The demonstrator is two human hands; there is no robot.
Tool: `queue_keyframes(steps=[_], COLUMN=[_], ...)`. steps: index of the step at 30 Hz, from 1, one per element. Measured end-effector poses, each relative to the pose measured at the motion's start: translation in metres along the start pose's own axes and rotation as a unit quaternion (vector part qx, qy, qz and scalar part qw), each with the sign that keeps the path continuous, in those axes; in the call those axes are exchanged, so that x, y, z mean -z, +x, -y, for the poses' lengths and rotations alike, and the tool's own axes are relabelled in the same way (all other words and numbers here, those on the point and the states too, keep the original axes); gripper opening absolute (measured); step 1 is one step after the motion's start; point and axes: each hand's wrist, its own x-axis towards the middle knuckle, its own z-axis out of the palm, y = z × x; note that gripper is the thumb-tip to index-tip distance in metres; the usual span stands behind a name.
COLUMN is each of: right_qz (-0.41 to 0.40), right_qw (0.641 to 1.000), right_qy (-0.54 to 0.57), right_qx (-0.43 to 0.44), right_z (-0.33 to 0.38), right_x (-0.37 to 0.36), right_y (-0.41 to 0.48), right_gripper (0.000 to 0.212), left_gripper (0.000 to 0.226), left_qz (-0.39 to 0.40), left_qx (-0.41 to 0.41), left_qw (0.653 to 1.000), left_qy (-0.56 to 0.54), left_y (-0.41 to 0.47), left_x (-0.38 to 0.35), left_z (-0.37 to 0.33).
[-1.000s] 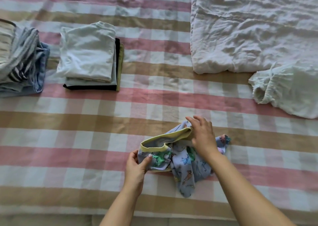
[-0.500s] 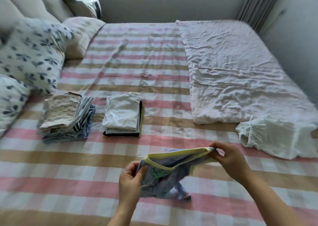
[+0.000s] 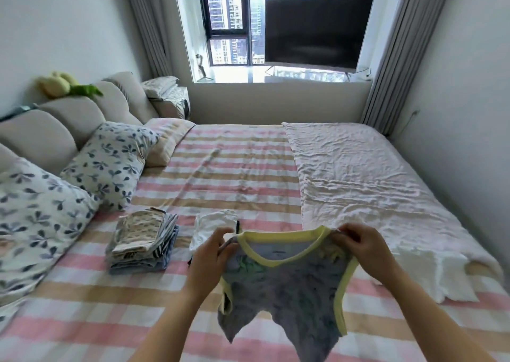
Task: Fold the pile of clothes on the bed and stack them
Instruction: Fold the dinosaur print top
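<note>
A small lilac-grey printed sleeveless top with yellow trim [image 3: 287,287] is hanging above the near part of the pink-and-tan checked bed [image 3: 229,168]. The left hand [image 3: 212,254] is pinching one shoulder and the right hand [image 3: 361,243] the other, stretching the neckline between them. The left hand is partly covering a folded white-topped stack [image 3: 214,222], which is sitting beside a taller folded stack of striped and patterned clothes [image 3: 143,245]. A crumpled white garment [image 3: 430,273] is lying to the right against a wrinkled pale pink quilt [image 3: 358,174].

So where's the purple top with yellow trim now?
In the head view, the top hangs low centre, pinched at its shoulders by the left hand and right hand, in front of the white folded stack.
</note>
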Motion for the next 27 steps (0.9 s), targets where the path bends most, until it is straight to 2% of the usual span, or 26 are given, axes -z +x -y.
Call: queue_keyframes(steps=[3,6,7,11,13,15,19,22,27], right_qz=[-0.020,-0.032,-0.032,-0.027,-0.030,-0.036,-0.043,-0.045,-0.044], right_qw=[1.000,0.999,0.999,0.999,0.999,0.999,0.998,0.998,0.996], right_qy=[0.019,0.022,0.021,0.019,0.020,0.023,0.032,0.045,0.078], right_qx=[0.004,-0.003,-0.009,-0.029,-0.026,-0.021,-0.018,-0.017,-0.031], right_z=[0.011,0.015,0.015,0.013,0.013,0.014,0.014,0.015,0.020], right_x=[0.005,0.010,0.011,0.013,0.012,0.012,0.012,0.011,0.005], right_y=[-0.003,-0.008,-0.010,-0.013,-0.014,-0.014,-0.016,-0.020,-0.035], right_gripper=[0.015,0.016,0.016,0.012,0.012,0.013,0.015,0.015,0.015], left_gripper=[0.031,0.023,0.019,0.032,0.022,0.032,0.017,0.032,0.024], left_qz=[-0.004,-0.007,-0.015,-0.040,-0.057,-0.068,-0.083,-0.090,-0.100], left_qx=[-0.111,-0.171,-0.183,-0.198,-0.203,-0.211,-0.247,-0.225,-0.129], left_qw=[0.992,0.981,0.977,0.973,0.970,0.963,0.942,0.950,0.982], left_qy=[0.058,0.090,0.104,0.115,0.122,0.153,0.214,0.194,0.092], left_y=[0.003,0.004,0.003,-0.001,-0.003,-0.004,-0.004,-0.004,-0.012], left_x=[0.014,0.022,0.023,0.024,0.023,0.021,0.020,0.016,0.003], left_z=[-0.014,-0.021,-0.022,-0.024,-0.026,-0.028,-0.028,-0.024,-0.019])
